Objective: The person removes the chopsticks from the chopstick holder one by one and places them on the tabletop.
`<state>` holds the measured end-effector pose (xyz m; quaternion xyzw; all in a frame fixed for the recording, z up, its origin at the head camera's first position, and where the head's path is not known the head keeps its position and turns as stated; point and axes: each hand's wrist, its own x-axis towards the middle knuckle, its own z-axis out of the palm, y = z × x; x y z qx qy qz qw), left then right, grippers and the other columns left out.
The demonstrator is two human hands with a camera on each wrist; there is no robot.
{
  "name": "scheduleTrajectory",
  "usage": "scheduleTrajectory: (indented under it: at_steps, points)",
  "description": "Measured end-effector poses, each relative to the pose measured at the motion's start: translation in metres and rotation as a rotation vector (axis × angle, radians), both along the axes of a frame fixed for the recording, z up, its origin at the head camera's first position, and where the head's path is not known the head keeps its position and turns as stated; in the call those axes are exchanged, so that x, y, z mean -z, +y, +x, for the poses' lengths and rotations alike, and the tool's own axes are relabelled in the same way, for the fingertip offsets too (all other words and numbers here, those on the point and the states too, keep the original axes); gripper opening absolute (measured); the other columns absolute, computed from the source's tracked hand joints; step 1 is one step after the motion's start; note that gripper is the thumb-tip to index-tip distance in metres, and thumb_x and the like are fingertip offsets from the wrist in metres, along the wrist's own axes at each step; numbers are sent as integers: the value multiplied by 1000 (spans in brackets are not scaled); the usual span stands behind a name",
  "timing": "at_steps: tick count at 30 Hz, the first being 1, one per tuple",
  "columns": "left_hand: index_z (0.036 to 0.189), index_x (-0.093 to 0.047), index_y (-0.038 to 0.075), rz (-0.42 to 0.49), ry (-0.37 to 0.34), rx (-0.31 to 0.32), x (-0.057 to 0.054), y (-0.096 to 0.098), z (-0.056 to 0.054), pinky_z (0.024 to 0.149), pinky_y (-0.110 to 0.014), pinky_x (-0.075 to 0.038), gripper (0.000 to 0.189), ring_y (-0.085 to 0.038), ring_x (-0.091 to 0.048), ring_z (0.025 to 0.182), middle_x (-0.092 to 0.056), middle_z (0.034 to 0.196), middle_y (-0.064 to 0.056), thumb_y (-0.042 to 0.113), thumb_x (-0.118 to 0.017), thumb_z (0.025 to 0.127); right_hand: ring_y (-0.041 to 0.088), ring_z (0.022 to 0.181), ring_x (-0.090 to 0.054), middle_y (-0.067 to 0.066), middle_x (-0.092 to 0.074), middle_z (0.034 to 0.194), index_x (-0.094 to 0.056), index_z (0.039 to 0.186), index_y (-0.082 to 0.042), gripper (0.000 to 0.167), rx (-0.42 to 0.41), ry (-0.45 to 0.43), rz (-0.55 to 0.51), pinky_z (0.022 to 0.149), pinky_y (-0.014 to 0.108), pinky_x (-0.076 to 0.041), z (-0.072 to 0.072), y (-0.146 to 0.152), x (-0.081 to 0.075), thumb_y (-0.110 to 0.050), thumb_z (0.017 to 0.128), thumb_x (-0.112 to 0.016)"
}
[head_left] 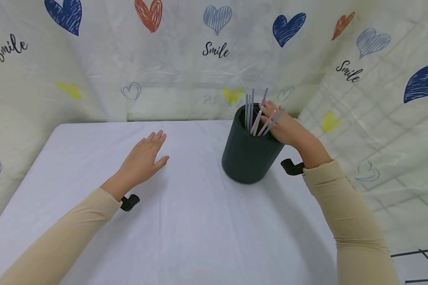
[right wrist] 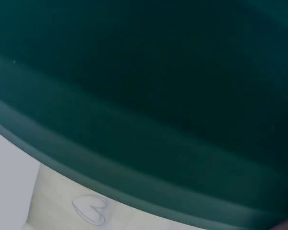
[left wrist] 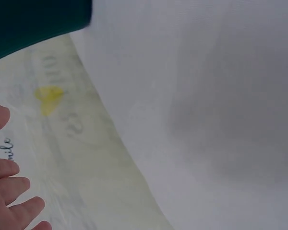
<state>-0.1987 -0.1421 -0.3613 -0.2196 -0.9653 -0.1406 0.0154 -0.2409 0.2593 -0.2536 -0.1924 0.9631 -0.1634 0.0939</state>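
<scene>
A round dark green bin [head_left: 249, 158] stands toward the right back of the white-covered table, leaning slightly right in the head view. Several thin pastel straws [head_left: 255, 116] stick out of its top, in purple, pink and pale blue. At the bin's right rim, my right hand [head_left: 283, 126] grips the edge, its thumb side inside by the straws; part of the fingers is hidden. My left hand [head_left: 140, 158] hovers over the table to the left, fingers spread, holding nothing. The bin's wall [right wrist: 134, 96] fills most of the right wrist view.
A pale curtain [head_left: 178, 71] printed with hearts and "Smile" hangs along the table's back and right side. The white tablecloth [head_left: 199, 221] stretches in front of both hands. Each wrist carries a small black camera [head_left: 130, 202].
</scene>
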Motion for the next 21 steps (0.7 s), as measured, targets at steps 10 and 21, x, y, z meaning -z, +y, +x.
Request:
scheduleTrajectory:
  at_steps: [10, 21]
  points:
    - [156, -24, 1, 225, 54, 59, -22, 44, -11, 126, -49, -23, 68, -29, -20, 154, -21, 166, -12, 32, -53, 103, 40, 155, 2, 25, -6, 165, -15, 156, 4, 56, 23, 49, 0, 127, 57, -1, 3, -1, 5, -26, 111, -26]
    - [157, -28, 10, 562, 82, 110, -45, 93, -16, 123, -43, -32, 67, -22, -30, 151, -23, 166, -3, 29, -59, 101, 39, 155, 3, 22, -5, 166, -13, 158, 0, 56, 48, 43, -37, 127, 57, -2, 4, 1, 8, -30, 111, -24]
